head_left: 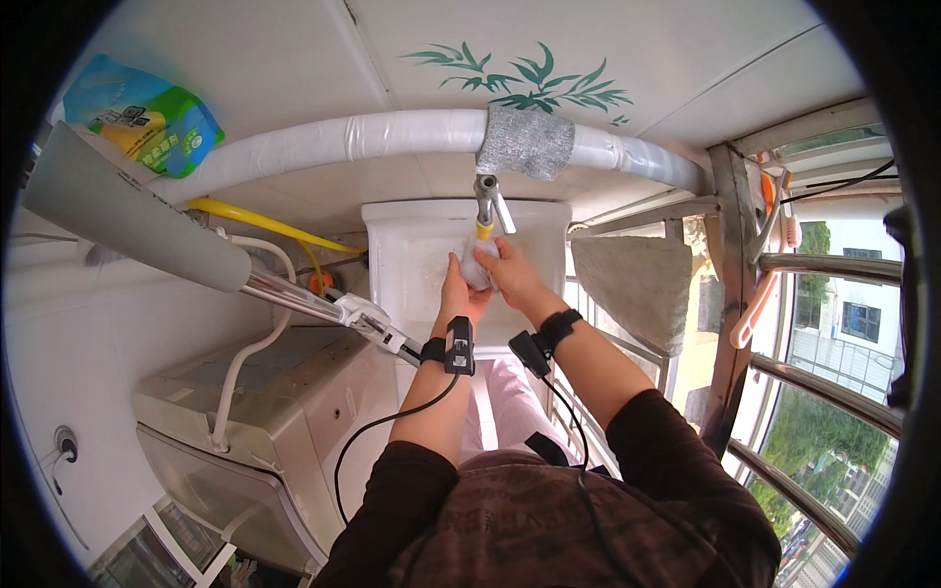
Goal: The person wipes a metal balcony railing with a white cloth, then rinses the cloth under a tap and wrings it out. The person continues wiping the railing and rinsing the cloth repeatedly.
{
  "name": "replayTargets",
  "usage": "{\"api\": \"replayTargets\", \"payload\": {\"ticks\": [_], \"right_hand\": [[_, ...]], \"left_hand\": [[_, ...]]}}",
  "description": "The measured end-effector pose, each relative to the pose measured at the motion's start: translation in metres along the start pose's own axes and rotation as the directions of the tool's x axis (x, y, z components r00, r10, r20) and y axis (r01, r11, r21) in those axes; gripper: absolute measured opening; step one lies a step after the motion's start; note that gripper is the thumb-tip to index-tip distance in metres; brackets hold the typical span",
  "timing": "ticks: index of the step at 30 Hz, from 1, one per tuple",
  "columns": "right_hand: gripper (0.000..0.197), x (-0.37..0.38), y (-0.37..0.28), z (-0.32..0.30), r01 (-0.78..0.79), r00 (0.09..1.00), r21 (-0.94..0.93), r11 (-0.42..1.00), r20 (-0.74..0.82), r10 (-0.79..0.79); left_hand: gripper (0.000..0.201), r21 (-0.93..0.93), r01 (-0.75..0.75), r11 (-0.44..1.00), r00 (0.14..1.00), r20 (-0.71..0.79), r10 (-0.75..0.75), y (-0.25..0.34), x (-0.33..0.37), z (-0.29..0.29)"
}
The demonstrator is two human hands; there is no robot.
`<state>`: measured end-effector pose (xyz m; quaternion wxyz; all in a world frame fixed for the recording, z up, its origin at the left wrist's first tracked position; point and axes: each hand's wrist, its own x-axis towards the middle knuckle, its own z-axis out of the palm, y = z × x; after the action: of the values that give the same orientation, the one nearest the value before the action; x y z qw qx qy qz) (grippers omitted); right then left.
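Both my hands are over the white sink [392, 294], close under the metal tap [487, 196]. Between them is a small whitish, translucent rounded object [478, 267], perhaps a bottle. A yellow ring [483, 231] sits between its upper end and the tap's spout; I cannot tell which of the two it belongs to. My left hand [463, 294] wraps the object from the left and below. From the right, my right hand [515, 274] grips it with the fingers near its top. Its underside is hidden by my hands. A black strapped device is on each wrist, with a cable running from it.
A white pipe [392, 137] crosses the wall, with a grey cloth [527, 142] draped over it. A grey-handled pole [137, 211] slants in from the left, its lower end near my left wrist. A washing machine [245, 392] stands left; windows with metal bars [833, 392] are right.
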<state>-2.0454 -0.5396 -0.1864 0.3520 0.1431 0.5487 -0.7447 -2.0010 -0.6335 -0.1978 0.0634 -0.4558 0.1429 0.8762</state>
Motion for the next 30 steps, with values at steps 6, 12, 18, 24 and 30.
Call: {"api": "replayTargets", "payload": {"ticks": [6,12,18,24,30], "right_hand": [[0.032,-0.043,-0.016,0.007,0.167,0.983,-0.542,0.824,0.024,-0.184],[0.035,-0.026,-0.013,0.013,0.351,0.84,-0.797,0.492,0.036,-0.541],[0.035,0.027,0.001,-0.021,0.003,0.935,-0.736,0.677,-0.238,-0.263],[0.036,-0.005,-0.002,-0.035,-0.121,0.983,0.364,0.923,0.175,0.06],[0.03,-0.009,-0.01,0.002,-0.03,0.999,0.317,0.948,0.051,0.014]], "left_hand": [[0.037,0.247,0.043,0.968,0.989,0.128,-0.076,-0.001,-0.003,0.002],[0.023,0.101,-0.097,0.99,0.993,0.077,0.09,-0.011,0.003,0.011],[0.027,0.114,-0.181,0.977,0.982,0.076,0.174,-0.002,0.004,0.015],[0.034,-0.042,-0.184,0.982,0.981,0.058,0.187,0.027,-0.001,0.0],[0.042,0.135,-0.043,0.99,0.998,-0.035,0.048,0.007,-0.011,-0.004]]}}
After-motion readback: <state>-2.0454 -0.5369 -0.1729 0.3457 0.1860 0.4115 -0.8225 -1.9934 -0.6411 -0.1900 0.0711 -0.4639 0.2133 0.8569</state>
